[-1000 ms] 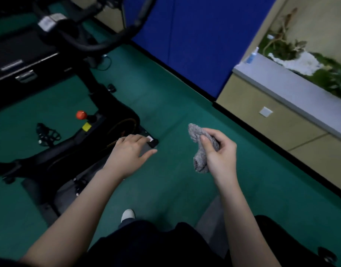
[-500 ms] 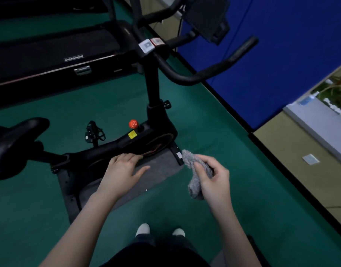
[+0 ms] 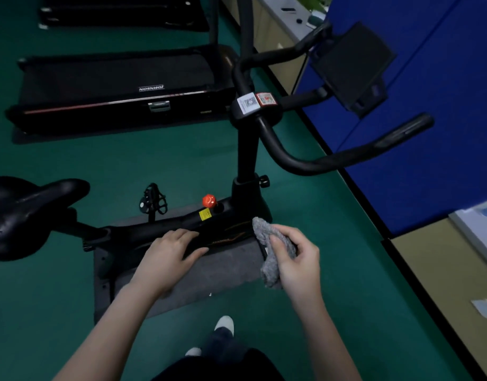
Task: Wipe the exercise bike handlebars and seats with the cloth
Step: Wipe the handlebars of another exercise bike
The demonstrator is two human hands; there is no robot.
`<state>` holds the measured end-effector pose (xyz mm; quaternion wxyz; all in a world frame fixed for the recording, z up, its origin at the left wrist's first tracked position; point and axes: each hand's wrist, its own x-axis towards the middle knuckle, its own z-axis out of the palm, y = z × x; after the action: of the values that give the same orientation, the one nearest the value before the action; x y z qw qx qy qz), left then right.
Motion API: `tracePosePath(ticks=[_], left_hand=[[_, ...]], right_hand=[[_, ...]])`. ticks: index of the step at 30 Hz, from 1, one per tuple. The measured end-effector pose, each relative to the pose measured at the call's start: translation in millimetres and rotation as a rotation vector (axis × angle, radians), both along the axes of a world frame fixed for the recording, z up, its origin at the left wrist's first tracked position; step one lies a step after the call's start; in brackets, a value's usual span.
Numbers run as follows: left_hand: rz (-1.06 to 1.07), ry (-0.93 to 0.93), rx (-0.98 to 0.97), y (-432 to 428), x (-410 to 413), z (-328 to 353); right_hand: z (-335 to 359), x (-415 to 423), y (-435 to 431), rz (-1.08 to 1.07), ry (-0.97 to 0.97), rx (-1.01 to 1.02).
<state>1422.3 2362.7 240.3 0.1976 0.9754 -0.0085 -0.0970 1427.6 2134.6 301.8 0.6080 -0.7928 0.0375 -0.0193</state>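
My right hand [image 3: 300, 259] grips the fuzzy grey cloth [image 3: 269, 272], bunched into a lump, low beside the bike frame and well apart from the smooth black curved handlebars [image 3: 305, 164] and the glossy, pointed seat [image 3: 25, 210]. My left hand [image 3: 168, 257] lies flat with loose fingers and holds nothing (contact with the frame I cannot tell). Since half a second ago both hands keep their pose, and more of the seat shows. One cloth, one seat, one faceted red knob [image 3: 208, 200], one grey felt mat [image 3: 209, 273].
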Motion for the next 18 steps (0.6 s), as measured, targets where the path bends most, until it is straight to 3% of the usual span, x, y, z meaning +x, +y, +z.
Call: tracePosePath(ticks=[10,18], left_hand=[[0.042,-0.145,-0.023,-20,63,15],[-0.087,-0.281,-0.107,-19,129,49]], right_hand=[[27,67,-9,-0.002,-0.148,0.051],[42,97,0,-0.103,-0.230,0.026]])
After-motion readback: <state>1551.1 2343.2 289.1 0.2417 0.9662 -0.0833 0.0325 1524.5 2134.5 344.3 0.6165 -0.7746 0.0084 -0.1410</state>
